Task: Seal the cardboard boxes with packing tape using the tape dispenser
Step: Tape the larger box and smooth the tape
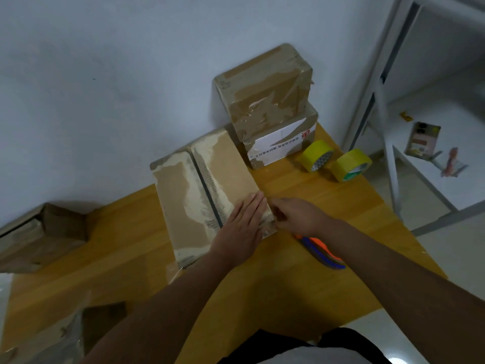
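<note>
Under the flat left hand, at the near right corner of its top: one long cardboard box, lying on the wooden table. The palm and straight fingers are pressed on the right flap; nothing is gripped. Just right of that hand, the right hand is seen at the box's right edge with fingers curled; whether tape is pinched there cannot be told. Below the right wrist, partly hidden by the forearm: an orange and blue tape dispenser, lying on the table, unheld.

Handling, judged: light, stiff board; flaps likely springy, so best held down flat near the seam while tape is laid. Old glossy tape may be slippery.

Appearance: brown, worn, with pale torn patches; centre seam dark and open. Beyond the hands: two stacked taped boxes and two yellow tape rolls.
</note>
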Motion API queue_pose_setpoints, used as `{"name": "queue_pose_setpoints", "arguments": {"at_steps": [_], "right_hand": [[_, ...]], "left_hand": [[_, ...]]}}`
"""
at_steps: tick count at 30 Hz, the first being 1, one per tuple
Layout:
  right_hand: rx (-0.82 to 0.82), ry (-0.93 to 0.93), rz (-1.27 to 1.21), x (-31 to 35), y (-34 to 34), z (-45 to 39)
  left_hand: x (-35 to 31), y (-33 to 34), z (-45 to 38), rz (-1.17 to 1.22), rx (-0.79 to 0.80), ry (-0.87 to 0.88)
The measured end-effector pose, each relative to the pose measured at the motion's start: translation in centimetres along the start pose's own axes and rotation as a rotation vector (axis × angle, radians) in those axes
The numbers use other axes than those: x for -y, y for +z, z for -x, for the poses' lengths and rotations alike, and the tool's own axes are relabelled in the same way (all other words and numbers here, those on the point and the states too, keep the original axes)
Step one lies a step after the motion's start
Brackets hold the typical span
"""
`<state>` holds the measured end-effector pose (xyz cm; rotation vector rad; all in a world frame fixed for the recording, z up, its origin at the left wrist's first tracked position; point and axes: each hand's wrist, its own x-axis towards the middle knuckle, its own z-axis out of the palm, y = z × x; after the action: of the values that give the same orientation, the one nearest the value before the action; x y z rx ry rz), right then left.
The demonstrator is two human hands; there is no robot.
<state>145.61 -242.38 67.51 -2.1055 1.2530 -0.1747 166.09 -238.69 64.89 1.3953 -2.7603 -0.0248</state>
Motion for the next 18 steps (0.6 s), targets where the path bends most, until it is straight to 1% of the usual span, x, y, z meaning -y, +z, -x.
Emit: {"name": "queue_pose_setpoints", "arguments": {"at_steps": [4, 10, 13, 15, 16, 18], "right_hand": [[-0.019, 0.027, 0.165, 0.6, -0.5, -0.5], [0.008, 0.103, 0.234, 1.4, -0.1, -0.2], [-0.048, 0.130, 0.159, 2.3, 0.3, 0.6], [-0.128, 0.160, 0.101, 2.7, 0.7, 1.6], [-0.175, 0.173, 0.095, 2.9, 0.8, 2.0], [-0.248, 0.172, 0.106, 3.5, 0.8, 2.8]], "left_hand": [[0.4, -0.3, -0.3, 0.033, 0.023, -0.005], [0.7, 0.0, 0.0, 0.039, 0.064, -0.014], [0.8, -0.1, -0.4, 0.084, 0.084, -0.006], [1.3, -1.1, -1.1, 0.186, 0.102, 0.003], [1.6, -2.0, -1.4, 0.281, 0.106, -0.006], [2.5, -4.3, -1.4, 0.492, 0.117, -0.104]]}}
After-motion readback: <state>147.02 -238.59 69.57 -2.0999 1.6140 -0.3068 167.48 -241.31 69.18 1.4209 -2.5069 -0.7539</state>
